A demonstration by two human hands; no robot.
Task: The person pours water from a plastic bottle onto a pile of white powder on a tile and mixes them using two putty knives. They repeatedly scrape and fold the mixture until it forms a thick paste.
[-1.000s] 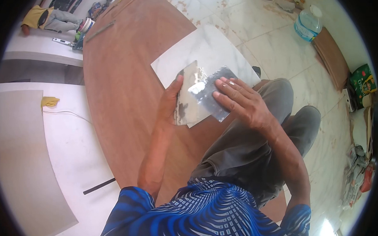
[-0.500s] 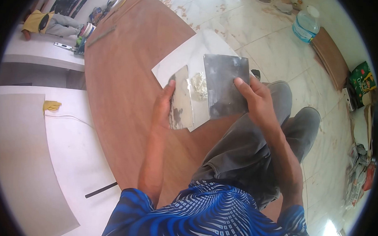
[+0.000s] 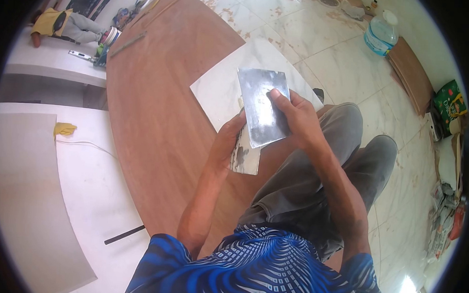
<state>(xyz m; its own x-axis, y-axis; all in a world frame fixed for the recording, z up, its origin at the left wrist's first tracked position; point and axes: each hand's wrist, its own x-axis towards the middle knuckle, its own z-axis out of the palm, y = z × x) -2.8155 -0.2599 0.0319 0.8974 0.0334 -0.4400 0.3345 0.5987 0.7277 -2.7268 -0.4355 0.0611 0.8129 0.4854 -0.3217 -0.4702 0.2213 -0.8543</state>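
My right hand [image 3: 303,120] grips a flat, rectangular metal putty blade [image 3: 258,121], its thumb pressed on the face, which shines with reflected light. In my left hand [image 3: 227,138] is a cream plate smeared with dark patches [image 3: 246,161], held along its left edge. The metal blade overlaps the upper part of this plate, hiding most of it. Below both hands lies a white marbled slab [image 3: 218,91] on the large brown board [image 3: 163,108]. The pale lump of putty is largely hidden behind the blade.
A water bottle [image 3: 381,35] stands on the tiled floor, beside stacked brown panels [image 3: 411,75]. Further right is a green bag [image 3: 448,104]. At left are a grey sheet [image 3: 26,191], a yellow cloth [image 3: 64,129] and a black strip [image 3: 124,234]. Another person [image 3: 73,26] is at upper left.
My hands have come together: the metal blade moved left and tilted to catch the light, now overlapping the cream plate. The plate moved right. The putty lump, visible before, is now mostly covered.
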